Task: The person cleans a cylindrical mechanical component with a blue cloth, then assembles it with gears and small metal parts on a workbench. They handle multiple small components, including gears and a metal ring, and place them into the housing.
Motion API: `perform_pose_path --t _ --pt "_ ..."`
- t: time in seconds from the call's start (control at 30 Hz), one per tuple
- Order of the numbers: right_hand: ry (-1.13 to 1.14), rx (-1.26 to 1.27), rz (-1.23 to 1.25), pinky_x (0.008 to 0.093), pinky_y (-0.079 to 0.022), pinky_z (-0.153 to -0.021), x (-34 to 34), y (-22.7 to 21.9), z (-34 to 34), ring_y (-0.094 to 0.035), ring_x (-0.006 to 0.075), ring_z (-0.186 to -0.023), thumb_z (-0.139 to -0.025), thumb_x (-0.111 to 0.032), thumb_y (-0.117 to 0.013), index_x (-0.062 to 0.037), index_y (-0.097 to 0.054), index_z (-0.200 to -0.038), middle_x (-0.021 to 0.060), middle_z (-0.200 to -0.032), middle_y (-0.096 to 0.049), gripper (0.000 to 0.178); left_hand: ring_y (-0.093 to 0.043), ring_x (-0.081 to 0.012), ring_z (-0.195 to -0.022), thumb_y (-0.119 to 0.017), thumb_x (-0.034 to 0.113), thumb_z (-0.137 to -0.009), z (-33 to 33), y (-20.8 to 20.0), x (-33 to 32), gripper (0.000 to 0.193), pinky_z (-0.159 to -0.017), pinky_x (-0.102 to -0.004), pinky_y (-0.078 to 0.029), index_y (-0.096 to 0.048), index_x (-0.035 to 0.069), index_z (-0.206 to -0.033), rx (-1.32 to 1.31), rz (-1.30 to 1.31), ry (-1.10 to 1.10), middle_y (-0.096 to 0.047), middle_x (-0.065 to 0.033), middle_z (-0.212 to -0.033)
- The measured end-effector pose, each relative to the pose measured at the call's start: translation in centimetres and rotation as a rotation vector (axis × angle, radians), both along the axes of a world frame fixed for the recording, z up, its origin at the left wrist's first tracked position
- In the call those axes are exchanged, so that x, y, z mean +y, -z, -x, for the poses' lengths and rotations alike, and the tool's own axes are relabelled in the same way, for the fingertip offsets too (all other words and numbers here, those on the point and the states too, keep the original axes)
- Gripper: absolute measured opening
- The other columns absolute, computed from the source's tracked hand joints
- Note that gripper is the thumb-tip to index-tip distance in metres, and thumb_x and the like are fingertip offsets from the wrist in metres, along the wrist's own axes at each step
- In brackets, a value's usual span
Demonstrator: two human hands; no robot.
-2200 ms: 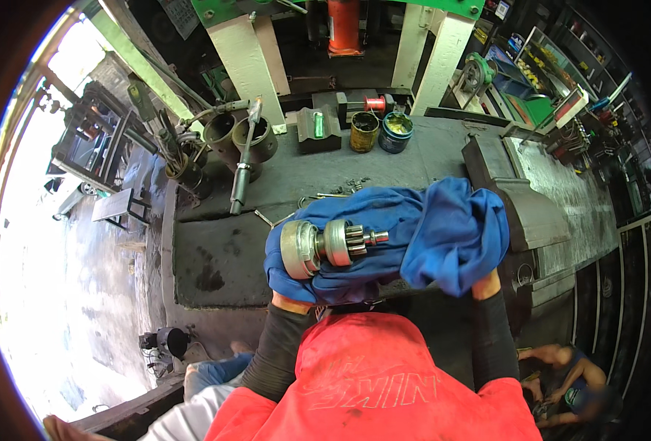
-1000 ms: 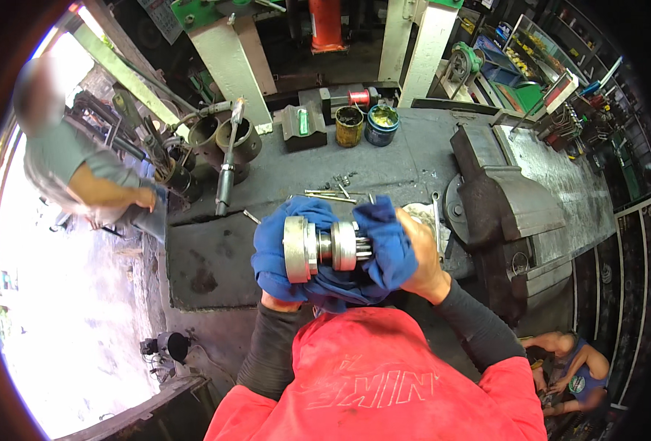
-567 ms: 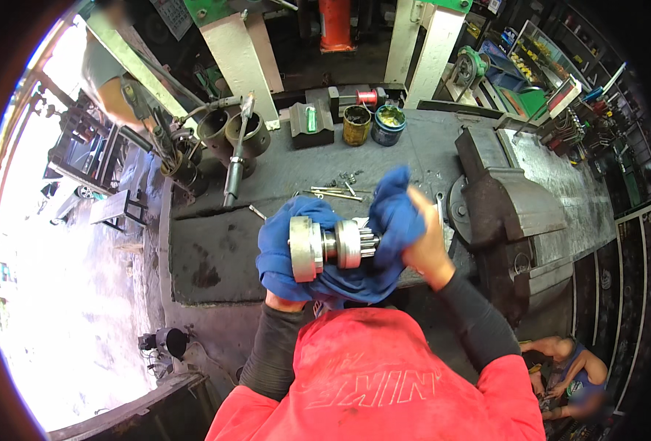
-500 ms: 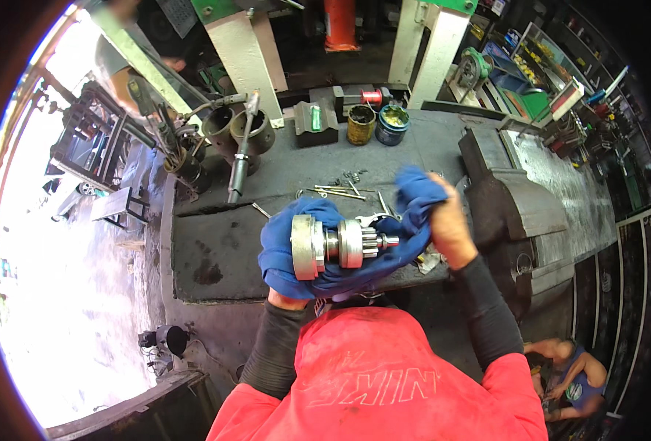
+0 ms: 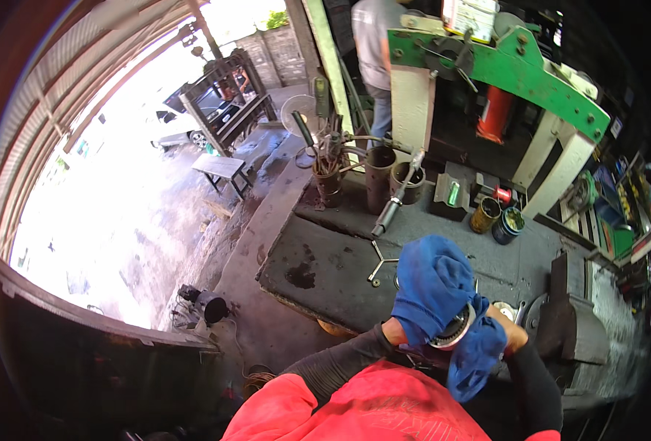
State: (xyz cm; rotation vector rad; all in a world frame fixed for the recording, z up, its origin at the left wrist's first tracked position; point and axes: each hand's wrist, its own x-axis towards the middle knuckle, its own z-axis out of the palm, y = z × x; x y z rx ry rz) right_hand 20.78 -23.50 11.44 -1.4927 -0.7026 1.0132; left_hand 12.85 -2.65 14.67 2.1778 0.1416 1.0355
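Blue cloth (image 5: pixel 436 275) is bundled around a metal starter drive gear (image 5: pixel 454 329), whose bright round end with a dark toothed inside faces me. My left hand (image 5: pixel 394 332) comes in from the left under the cloth. Its fingers are hidden, and it grips the gear through the fabric. On the right, my right hand (image 5: pixel 509 331) is closed on a hanging part of the same cloth, beside the gear. A three-armed wrench (image 5: pixel 379 262) lies on the bench just left of the bundle.
The dark workbench (image 5: pixel 325 257) carries metal cups (image 5: pixel 379 176), a can of tools (image 5: pixel 328 187), a long ratchet-like tool (image 5: pixel 399 198) and two grease tins (image 5: pixel 485 215). A green press frame (image 5: pixel 502 70) stands behind; a vise (image 5: pixel 572 316) is at right. Someone in grey (image 5: pixel 375 44) stands beyond.
My view has swung left. The gear has turned from lying sideways to showing its round end. My right hand has come down from the raised cloth to beside the gear.
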Motion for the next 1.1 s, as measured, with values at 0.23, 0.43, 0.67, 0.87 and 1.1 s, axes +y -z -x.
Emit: perform_pose_path --t 0.23,0.43,0.67,0.87,1.1 --pt "0.375 -1.436 0.011 0.0483 -0.055 -0.086 3.6 -1.2 5.7 -0.066 0.0468 -0.102 -0.075 -0.024 -0.09 0.0003 -0.06 -0.126 0.0228 -0.121 -0.064 0.064 -0.073 -0.0321 -0.086 -0.066 0.024 -0.094 0.0 1.8 3.5 0.018 -0.075 -0.0423 -0.057 -0.078 0.013 -0.1 0.41 -0.212 0.175 -0.077 -0.0112 -0.096" --pt "0.408 -0.571 -0.053 0.0374 -0.056 -0.093 4.5 -2.5 4.3 -0.071 0.0206 -0.108 -0.088 -0.02 -0.083 -0.0019 -0.064 -0.133 0.0168 -0.118 -0.074 0.053 -0.067 -0.0313 -0.079 -0.064 0.017 -0.091 -0.5 -1.2 0.9 0.014 -0.071 -0.0454 -0.051 -0.068 0.009 -0.079 0.099 -0.249 0.023 -0.071 -0.0131 -0.085" --pt "0.406 -0.93 -0.069 0.0398 -0.056 -0.095 1.4 -3.6 4.3 -0.073 0.0327 -0.111 -0.092 -0.014 -0.073 0.0009 -0.073 -0.126 0.0214 -0.127 -0.073 0.037 -0.075 -0.0364 -0.085 -0.067 0.024 -0.093 -0.4 2.1 2.8 0.018 -0.074 -0.0446 -0.059 -0.08 0.015 -0.101 0.632 -0.32 -0.03 -0.078 -0.0123 -0.095" --pt "0.282 -0.962 0.017 0.0439 -0.047 -0.112 1.3 -1.1 5.2 -0.065 0.0366 -0.127 -0.073 -0.025 -0.093 0.0021 -0.059 -0.14 0.0227 -0.137 -0.064 0.08 -0.074 -0.0373 -0.085 -0.069 0.027 -0.091 -0.8 1.3 2.7 0.017 -0.077 -0.0448 -0.059 -0.082 0.017 -0.098 0.586 -0.132 0.054 -0.078 -0.0146 -0.097" --pt "0.306 -0.477 -0.126 0.0392 -0.049 -0.1 0.4 0.7 3.3 -0.067 0.0279 -0.11 -0.069 -0.029 -0.092 0.0023 -0.062 -0.129 0.0136 -0.117 -0.069 0.074 -0.075 -0.035 -0.088 -0.069 0.03 -0.091 0.1 -1.2 3.7 0.021 -0.08 -0.045 -0.06 -0.082 0.014 -0.094 0.379 0.026 0.089 -0.079 -0.0125 -0.097"
